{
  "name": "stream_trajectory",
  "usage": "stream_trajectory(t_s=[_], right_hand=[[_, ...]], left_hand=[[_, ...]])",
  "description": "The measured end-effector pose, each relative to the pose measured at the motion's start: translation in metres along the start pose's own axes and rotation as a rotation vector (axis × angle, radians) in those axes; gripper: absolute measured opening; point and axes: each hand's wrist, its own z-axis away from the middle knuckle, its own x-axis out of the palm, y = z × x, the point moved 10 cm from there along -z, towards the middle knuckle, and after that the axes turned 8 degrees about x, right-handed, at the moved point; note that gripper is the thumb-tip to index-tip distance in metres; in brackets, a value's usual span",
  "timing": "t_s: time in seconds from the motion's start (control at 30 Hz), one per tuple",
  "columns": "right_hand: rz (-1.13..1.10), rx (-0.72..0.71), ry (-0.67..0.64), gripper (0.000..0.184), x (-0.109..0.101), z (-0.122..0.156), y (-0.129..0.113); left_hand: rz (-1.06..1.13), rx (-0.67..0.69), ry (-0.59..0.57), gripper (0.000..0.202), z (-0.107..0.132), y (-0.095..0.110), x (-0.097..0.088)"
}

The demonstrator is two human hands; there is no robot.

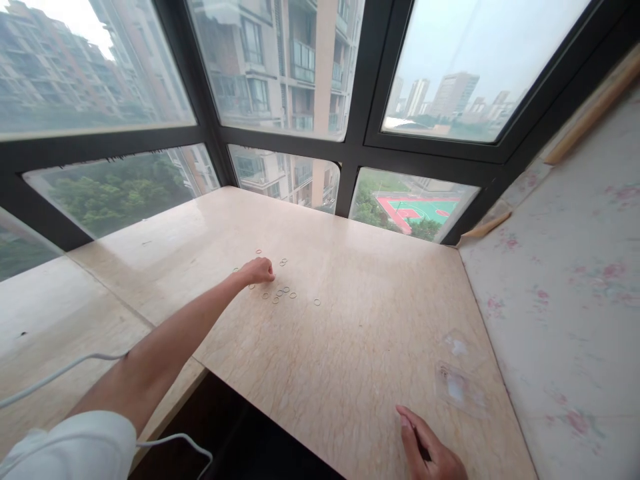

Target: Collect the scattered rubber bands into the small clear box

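The left hand (257,271) reaches far across the worktop (350,347), fingers curled together, amid a scatter of small rings (280,292). Most rings lie at its 4 o'clock, just beside it. At this range it cannot be told whether a ring is pinched inside. The right hand (430,457) rests loosely spread at the near edge, well apart from the rings, which lie at its 11 o'clock. The left hand is nearer.

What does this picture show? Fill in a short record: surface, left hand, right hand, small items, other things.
Surface: pale stone-look tabletop under dark-framed windows
Left hand: fisted, arm stretched out
Right hand: at the tabletop's near edge
Small items: small rings scattered around the left hand
Other things: clear plastic packet at right; white cable at left
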Motion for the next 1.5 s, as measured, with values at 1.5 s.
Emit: stream_trajectory(t_s=[1.5], right_hand=[[-0.473,-0.005,-0.103,0.030,-0.028,-0.009,-0.031]], left_hand=[[0.511,0.879,0.019,0.019,0.069,0.465,0.103]])
